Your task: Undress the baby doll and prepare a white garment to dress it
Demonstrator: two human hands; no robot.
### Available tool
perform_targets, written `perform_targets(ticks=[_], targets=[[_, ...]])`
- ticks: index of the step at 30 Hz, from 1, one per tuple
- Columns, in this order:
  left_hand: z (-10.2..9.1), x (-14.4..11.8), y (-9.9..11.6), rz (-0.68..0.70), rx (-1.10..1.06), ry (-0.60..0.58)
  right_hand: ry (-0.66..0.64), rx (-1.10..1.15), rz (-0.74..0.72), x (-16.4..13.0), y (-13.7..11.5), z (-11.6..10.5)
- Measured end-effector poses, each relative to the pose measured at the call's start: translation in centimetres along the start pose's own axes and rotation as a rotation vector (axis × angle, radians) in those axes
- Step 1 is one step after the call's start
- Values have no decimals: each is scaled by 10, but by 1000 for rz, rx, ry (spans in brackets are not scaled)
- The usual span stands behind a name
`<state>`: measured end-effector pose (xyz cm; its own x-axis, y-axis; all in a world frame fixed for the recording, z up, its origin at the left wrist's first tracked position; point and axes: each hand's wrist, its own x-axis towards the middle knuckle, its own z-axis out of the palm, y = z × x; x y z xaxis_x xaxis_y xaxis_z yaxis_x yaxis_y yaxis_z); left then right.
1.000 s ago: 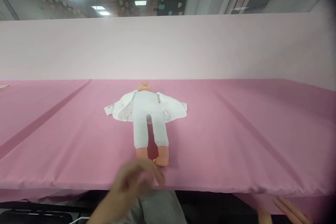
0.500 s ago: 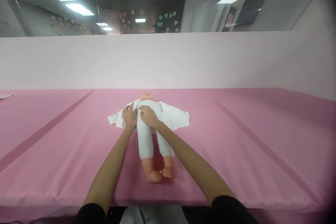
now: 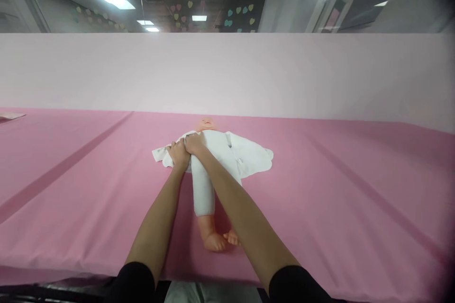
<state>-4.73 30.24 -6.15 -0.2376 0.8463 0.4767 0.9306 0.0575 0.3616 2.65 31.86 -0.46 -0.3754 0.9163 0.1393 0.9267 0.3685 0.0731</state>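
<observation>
A baby doll [image 3: 203,194] lies on its back in white clothes, with its bare feet toward me. Under and around its torso a white baby shirt [image 3: 254,156] is spread out, one side reaching right and a sleeve reaching left. My left hand [image 3: 178,153] is closed on the shirt at the left side of the doll's chest. Right beside it, my right hand [image 3: 195,143] has its fingers curled on the cloth at the same side. The fingertips of both are partly hidden. My right forearm covers most of the doll's leg on the right.
A pink padded mat [image 3: 320,227] covers the surface, with creases and a front edge close to me. Behind it stands a low white wall [image 3: 227,71] with glass above. At the far left lies a flat pale item [image 3: 11,116], cut off by the frame.
My right hand has moved left across the doll's chest, beside my left hand, and its fingers have curled in. My left hand has closed more on the shirt. The view has tilted down slightly.
</observation>
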Motion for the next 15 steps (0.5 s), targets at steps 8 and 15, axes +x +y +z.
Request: perform_targets(ticks=[8, 15], targets=[[-5, -2, -7, -30, -18, 6, 0, -22, 73, 4, -8, 3], [-2, -6, -5, -114, -4, 109, 61, -10, 126, 5, -16, 10]])
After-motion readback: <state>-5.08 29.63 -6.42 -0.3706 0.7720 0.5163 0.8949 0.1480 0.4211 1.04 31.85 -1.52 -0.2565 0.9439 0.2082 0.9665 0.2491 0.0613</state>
